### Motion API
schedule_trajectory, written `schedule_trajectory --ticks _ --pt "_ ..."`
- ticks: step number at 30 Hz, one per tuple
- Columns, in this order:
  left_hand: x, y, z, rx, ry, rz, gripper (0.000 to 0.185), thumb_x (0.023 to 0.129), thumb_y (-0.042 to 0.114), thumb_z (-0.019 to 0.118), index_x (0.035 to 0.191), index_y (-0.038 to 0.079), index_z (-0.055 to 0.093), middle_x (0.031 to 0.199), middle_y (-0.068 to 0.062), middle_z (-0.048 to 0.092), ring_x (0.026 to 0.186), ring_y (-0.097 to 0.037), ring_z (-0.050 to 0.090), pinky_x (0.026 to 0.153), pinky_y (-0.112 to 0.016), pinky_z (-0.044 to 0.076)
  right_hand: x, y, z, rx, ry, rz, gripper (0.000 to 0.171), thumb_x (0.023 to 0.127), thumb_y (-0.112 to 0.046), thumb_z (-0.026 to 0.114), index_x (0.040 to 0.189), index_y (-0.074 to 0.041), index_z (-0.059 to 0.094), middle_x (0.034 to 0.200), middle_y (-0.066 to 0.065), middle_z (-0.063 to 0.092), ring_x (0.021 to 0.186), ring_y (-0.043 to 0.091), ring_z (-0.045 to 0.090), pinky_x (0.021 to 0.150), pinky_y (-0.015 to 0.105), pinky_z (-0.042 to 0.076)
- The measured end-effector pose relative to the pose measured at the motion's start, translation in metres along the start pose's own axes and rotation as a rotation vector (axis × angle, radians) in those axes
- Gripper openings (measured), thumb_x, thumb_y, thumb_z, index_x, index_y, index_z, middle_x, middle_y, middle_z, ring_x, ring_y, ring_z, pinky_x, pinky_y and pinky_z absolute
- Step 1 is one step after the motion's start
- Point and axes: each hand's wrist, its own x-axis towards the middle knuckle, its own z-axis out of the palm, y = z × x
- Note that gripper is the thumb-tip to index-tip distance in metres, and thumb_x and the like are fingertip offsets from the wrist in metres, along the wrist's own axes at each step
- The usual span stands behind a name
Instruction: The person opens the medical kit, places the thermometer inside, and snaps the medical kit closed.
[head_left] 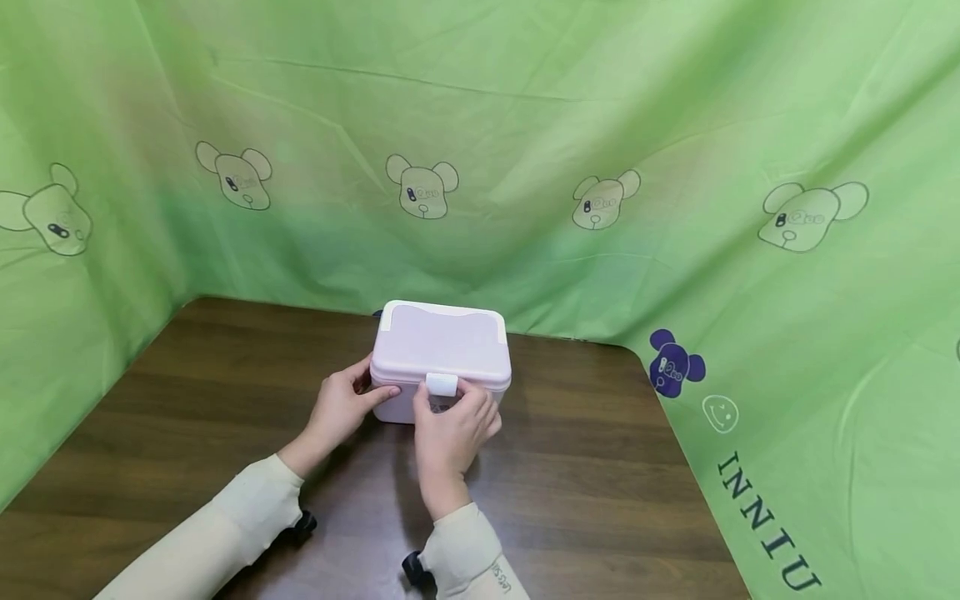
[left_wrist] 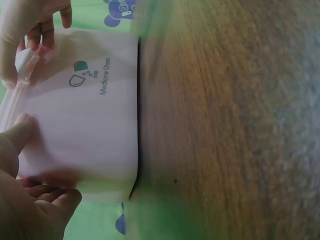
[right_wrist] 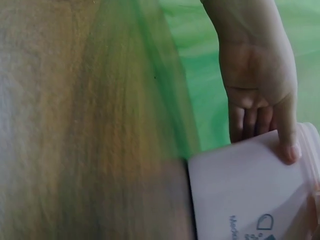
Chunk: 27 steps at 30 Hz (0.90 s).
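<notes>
Right now we have a pale pink box (head_left: pixel 441 358) standing upright on the brown desk (head_left: pixel 592 475), toward its far edge and about midway across, close to the green cloth (head_left: pixel 525 125) that hangs behind and around it. Its lid (head_left: pixel 441 340) is down, and a white latch (head_left: pixel 442 384) sits at the middle of the front rim. The front wall carries a small teal mark and the words "Medicine Chest", readable in the left wrist view.

Our left hand (head_left: pixel 341 408) holds the box at its left front corner: the thumb lies flat on the front wall and the other fingers (right_wrist: pixel 250 120) curl round the side. Our right hand (head_left: pixel 453 429) is at the front, just under the latch, with its fingers (left_wrist: pixel 42 35) bent around the clasp and touching it; we cannot tell how firmly they pinch it.

Both arms wear cream sleeves (head_left: pixel 225 533), and a dark strap shows at each wrist. Bear-head prints and dark lettering mark the cloth to the right.
</notes>
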Motion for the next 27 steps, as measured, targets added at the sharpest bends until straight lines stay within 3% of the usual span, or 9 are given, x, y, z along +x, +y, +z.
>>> schedule_trajectory --ticks 5,16,21,27 --pt "0.001 -0.001 -0.001 0.007 0.0 0.02 0.073 0.084 0.032 0.086 0.146 0.006 0.057 0.131 -0.014 0.069 0.117 -0.027 0.069 0.092 -0.042 0.061 0.007 -0.001 -0.007 -0.081 -0.053 -0.037 0.051 0.071 -0.041 0.088 0.097 -0.008 0.059 0.086 0.006 0.056 0.087 0.03 0.055 0.095 0.051 0.038" --pt "0.001 -0.002 -0.003 0.014 -0.009 0.018 0.069 0.085 0.031 0.086 0.144 0.007 0.06 0.129 -0.012 0.071 0.114 -0.025 0.07 0.09 -0.041 0.062 0.01 -0.002 -0.018 -0.161 -0.249 0.034 0.049 0.069 -0.044 0.087 0.085 -0.014 0.053 0.079 0.001 0.049 0.079 0.026 0.051 0.084 0.046 0.037" --pt "0.0 -0.001 -0.004 0.019 -0.012 0.011 0.068 0.086 0.031 0.085 0.143 0.006 0.06 0.128 -0.013 0.071 0.114 -0.026 0.07 0.09 -0.042 0.062 0.004 0.002 -0.013 -0.12 -0.215 0.042 0.049 0.068 -0.042 0.089 0.087 -0.014 0.054 0.081 0.001 0.05 0.08 0.024 0.051 0.083 0.043 0.037" --pt "0.001 -0.001 -0.005 0.023 -0.02 0.013 0.068 0.086 0.032 0.085 0.143 0.005 0.06 0.129 -0.015 0.07 0.115 -0.027 0.07 0.091 -0.042 0.061 -0.003 0.01 -0.003 -0.052 -0.088 -0.007 0.053 0.066 -0.037 0.092 0.092 -0.01 0.057 0.085 0.005 0.054 0.081 0.026 0.053 0.083 0.044 0.039"
